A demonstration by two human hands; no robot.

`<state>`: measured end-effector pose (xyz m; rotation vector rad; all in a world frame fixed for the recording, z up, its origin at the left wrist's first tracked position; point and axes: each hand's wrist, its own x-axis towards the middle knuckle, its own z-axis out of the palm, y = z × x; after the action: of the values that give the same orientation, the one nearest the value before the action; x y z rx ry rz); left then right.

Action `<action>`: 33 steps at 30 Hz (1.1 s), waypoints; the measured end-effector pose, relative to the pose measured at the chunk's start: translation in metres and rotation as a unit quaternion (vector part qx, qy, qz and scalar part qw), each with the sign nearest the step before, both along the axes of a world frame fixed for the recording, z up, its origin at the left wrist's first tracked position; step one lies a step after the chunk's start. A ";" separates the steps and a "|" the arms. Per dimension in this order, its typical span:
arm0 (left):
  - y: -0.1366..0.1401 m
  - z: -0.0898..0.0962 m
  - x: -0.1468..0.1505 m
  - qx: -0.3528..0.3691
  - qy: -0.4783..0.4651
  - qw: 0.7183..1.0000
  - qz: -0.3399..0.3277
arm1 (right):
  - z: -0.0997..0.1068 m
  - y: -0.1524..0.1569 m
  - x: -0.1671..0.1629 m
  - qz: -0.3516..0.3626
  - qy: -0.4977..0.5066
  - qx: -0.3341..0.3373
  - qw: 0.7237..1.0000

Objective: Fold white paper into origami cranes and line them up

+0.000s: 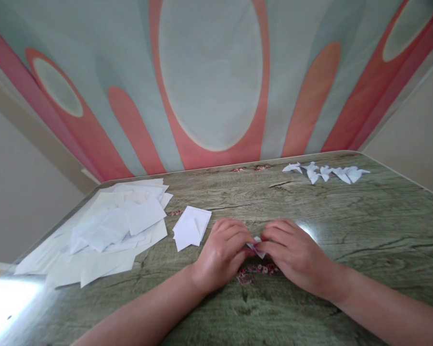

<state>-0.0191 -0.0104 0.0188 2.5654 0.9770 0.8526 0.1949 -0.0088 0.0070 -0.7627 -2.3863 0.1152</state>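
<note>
A small folded piece of white paper [260, 253] is pinched between my two hands, just above the wood-grain table. My left hand [223, 252] is closed on its left side, with the fingers bent and the thumb beneath. From the right, my right hand [298, 254] grips the same paper between thumb and fingers. Much of the paper is hidden by the fingers, so its exact shape cannot be made out. Left of my left hand lies a short stack of small white paper sheets [192, 228].
A large loose heap of white paper sheets [144, 216] covers the table's left side. Several folded white paper figures [324, 172] sit in a row near the far right edge. The wood-grain table [346, 216] meets a patterned red and grey backdrop [212, 154].
</note>
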 end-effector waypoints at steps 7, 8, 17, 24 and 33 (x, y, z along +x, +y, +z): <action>0.004 -0.007 -0.009 0.053 0.035 0.998 0.013 | -0.004 0.003 0.001 -0.022 0.028 0.002 0.999; 0.004 -0.007 -0.010 0.056 0.036 0.998 0.008 | -0.005 0.003 0.001 -0.022 0.032 -0.002 0.999; -0.004 -0.005 0.001 -0.016 -0.109 0.987 0.116 | -0.007 0.005 -0.001 -0.027 0.110 -0.089 0.989; -0.006 -0.004 0.013 -0.210 -0.109 0.966 0.102 | -0.008 -0.002 -0.008 -0.088 0.153 -0.188 0.966; 0.002 -0.012 0.014 -0.383 -0.225 0.888 0.119 | -0.004 0.003 -0.009 -0.100 0.206 -0.400 0.887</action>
<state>-0.0048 -0.0086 0.0068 1.5200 1.1781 0.8392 0.1859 -0.0058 0.0027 -1.1965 -1.7902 1.1109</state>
